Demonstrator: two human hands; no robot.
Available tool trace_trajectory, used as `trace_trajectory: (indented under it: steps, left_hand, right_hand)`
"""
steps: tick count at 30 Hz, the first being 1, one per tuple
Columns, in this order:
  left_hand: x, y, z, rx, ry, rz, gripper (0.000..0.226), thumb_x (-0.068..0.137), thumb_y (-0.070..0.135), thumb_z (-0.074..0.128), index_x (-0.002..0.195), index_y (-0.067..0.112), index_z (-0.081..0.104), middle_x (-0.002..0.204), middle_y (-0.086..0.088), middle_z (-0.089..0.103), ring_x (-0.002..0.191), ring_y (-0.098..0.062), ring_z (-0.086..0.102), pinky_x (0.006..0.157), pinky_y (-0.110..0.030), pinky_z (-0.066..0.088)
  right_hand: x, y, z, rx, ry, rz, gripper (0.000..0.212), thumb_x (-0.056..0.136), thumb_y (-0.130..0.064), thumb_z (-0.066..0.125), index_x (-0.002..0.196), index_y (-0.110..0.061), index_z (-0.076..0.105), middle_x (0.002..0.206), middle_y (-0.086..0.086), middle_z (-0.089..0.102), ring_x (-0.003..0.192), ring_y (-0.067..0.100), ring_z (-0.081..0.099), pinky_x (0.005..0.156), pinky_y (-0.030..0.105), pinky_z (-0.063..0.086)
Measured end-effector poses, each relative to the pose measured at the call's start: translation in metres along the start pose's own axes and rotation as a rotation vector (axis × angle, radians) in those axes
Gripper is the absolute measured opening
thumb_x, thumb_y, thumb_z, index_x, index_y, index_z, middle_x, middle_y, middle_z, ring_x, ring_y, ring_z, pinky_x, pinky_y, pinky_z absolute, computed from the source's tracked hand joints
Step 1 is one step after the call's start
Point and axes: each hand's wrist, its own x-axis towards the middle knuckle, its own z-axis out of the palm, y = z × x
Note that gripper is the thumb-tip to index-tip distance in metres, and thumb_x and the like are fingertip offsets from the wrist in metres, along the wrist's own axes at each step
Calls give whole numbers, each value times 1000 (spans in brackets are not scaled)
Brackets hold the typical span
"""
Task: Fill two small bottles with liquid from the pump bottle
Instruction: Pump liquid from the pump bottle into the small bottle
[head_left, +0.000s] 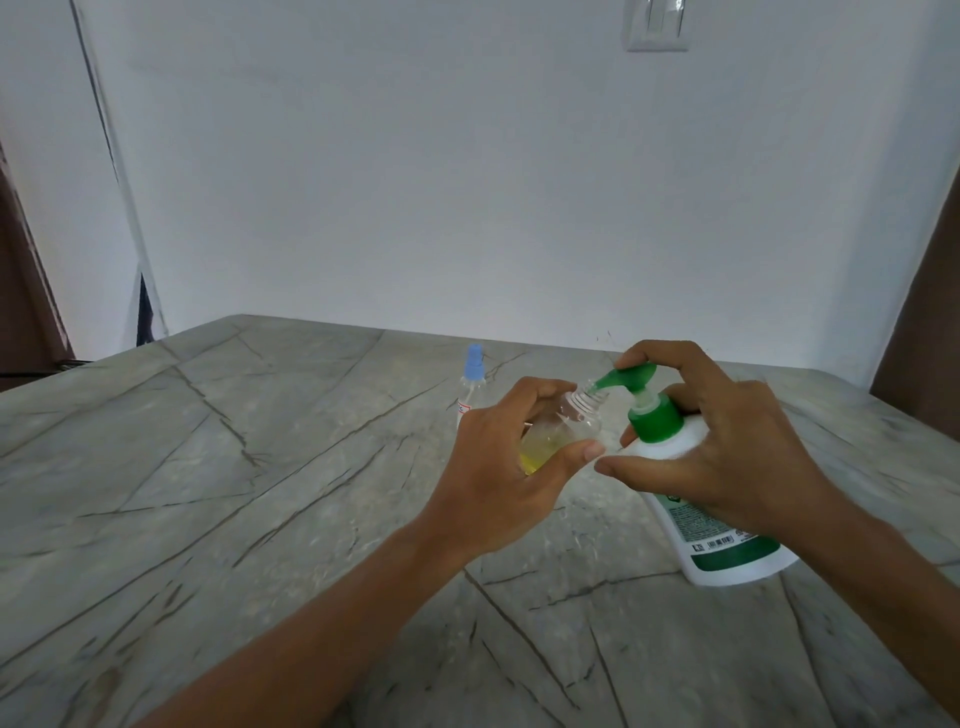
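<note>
1. White plastic pump bottle (732, 558) with a green band and printed label low on the body, a green collar (655, 418) and a green pump head (631, 376). Its base is on the table. It serves as the reference for all entries below.
2. Right hand (727, 447): wrapped round the upper body of the pump bottle. The thumb lies across the near side, fingertips show at the far side below the collar, and the index finger is curled onto the top of the pump head.
3. Small clear bottle (563, 428): uncapped, with a threaded neck, held off the table just left of the pump bottle. It is tilted so that its open mouth meets the tip of the pump spout. Yellow liquid lies in its lower part and the upper part is clear.
4. Left hand (493, 467): grips the small clear bottle, with the thumb across the near side and the fingers curled over the far side. The thumb tip is close to the right thumb.
5. Second small bottle (470, 387): clear with a pale blue spray cap, upright on the table behind and left of the pump bottle. It is partly hidden by the left hand, so its contents cannot be told.
6. Table (208, 467): grey stone-pattern top with dark veins, under the pump bottle.
7. Wall (467, 182): plain white, behind the pump bottle, with a switch plate (657, 26) high above it.
</note>
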Motion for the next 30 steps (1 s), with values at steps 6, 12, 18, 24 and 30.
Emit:
trace_trajectory:
  steps: [6, 12, 18, 24, 30]
  left_hand:
    - [0, 1, 0, -7, 3, -4, 47, 82, 37, 72, 122, 17, 58, 114, 9, 68, 100, 1, 63, 80, -13, 52]
    - [0, 1, 0, -12, 9, 9, 46, 81, 36, 73, 120, 16, 58, 109, 17, 65, 99, 6, 62, 81, -11, 51]
    - [-2, -1, 1, -7, 1, 21, 48, 80, 33, 76, 121, 14, 59, 111, 8, 68, 99, 1, 63, 83, -15, 52]
    - [-1, 1, 2, -26, 6, 15, 46, 81, 32, 74, 120, 13, 58, 111, 9, 68, 99, 1, 64, 82, -15, 53]
    - [0, 1, 1, -28, 13, 9, 45, 82, 34, 72, 120, 15, 58, 109, 13, 67, 96, 2, 64, 80, -13, 52]
  right_hand:
    - [-1, 5, 1, -7, -8, 24, 75, 60, -47, 84, 116, -52, 35, 82, -26, 65, 77, -8, 65, 60, 0, 43]
    - [0, 2, 0, -6, 25, 7, 70, 61, -43, 87, 114, -44, 42, 79, -25, 67, 70, -7, 66, 58, 0, 44]
    - [1, 1, -1, -14, 46, -16, 64, 59, -45, 87, 108, -43, 45, 75, -31, 63, 68, -11, 65, 57, -1, 44]
    - [-1, 4, 1, -11, 32, -14, 68, 62, -48, 83, 116, -43, 42, 80, -24, 68, 71, -6, 66, 59, 1, 45]
    - [-2, 5, 1, 5, 0, -1, 78, 61, -46, 83, 124, -43, 36, 82, -25, 66, 75, -6, 66, 61, 1, 45]
